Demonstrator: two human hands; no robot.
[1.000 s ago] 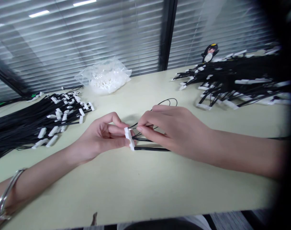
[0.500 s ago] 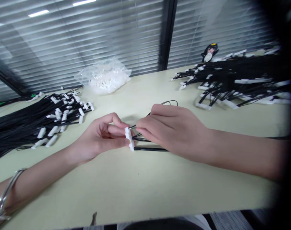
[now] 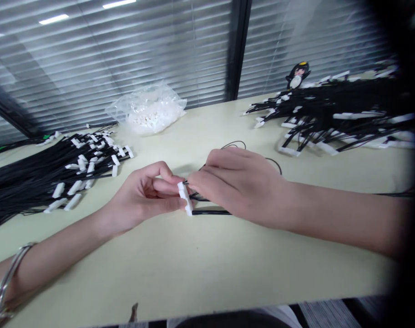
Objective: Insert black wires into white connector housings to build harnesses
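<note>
Above the pale table [image 3: 197, 269], the left hand [image 3: 139, 196] pinches a white plug [image 3: 186, 200] between thumb and fingers; the right hand [image 3: 241, 187] has fingertips (mostly hidden) closed on a black wire [image 3: 185, 182] at its far end. Beyond sits a clear bag [image 3: 156, 107], then blinds [image 3: 142, 50].

A small black-and-white penguin figure [image 3: 297, 76], yellow on top of its head, sits tilted near the far edge of a pale table [image 3: 200, 269]. Slatted blinds [image 3: 153, 50] hang behind the figure; left of it rises a dark post [image 3: 239, 50], and farther left are bright strips [image 3: 53, 19], perhaps reflected lights.
</note>
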